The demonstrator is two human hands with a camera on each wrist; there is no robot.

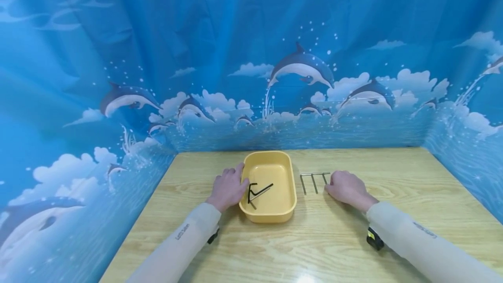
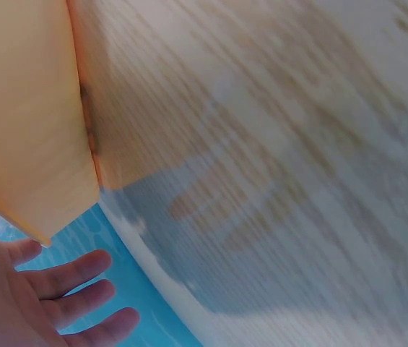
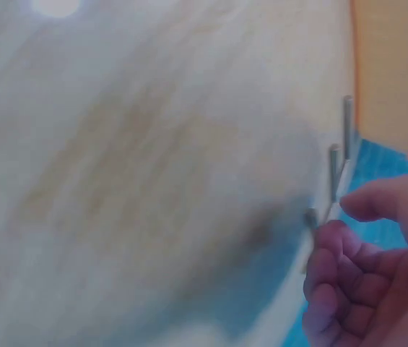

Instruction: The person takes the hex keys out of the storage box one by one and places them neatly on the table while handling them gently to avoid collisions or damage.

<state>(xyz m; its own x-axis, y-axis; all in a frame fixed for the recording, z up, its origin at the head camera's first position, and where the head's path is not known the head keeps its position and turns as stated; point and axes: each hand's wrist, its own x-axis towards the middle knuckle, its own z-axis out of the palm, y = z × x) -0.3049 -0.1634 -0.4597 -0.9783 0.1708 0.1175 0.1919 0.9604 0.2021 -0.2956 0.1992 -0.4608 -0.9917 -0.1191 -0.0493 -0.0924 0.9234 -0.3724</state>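
Note:
A yellow plastic tray [image 1: 271, 218] stands on the table, with several hex keys, black ones [image 1: 262, 189] and a silver one [image 1: 260, 194], in its left part. My left hand [image 1: 228, 187] grips the tray's left rim, thumb over the edge; in the left wrist view the other fingers [image 2: 81, 300] spread outside the wall. To the tray's right, silver hex keys [image 1: 314, 183] lie side by side, their bent ends lined up along the top. My right hand [image 1: 347, 189], fingers curled, is at the rightmost key [image 3: 311, 219] and hides part of it. Whether it pinches that key is hidden.
The wood-grain table [image 1: 251, 254] reaches back to a blue curtain [image 1: 220, 77] printed with dolphins, which also rises along both sides. Black straps with a small device [image 1: 374, 238] sit under the sleeved wrists.

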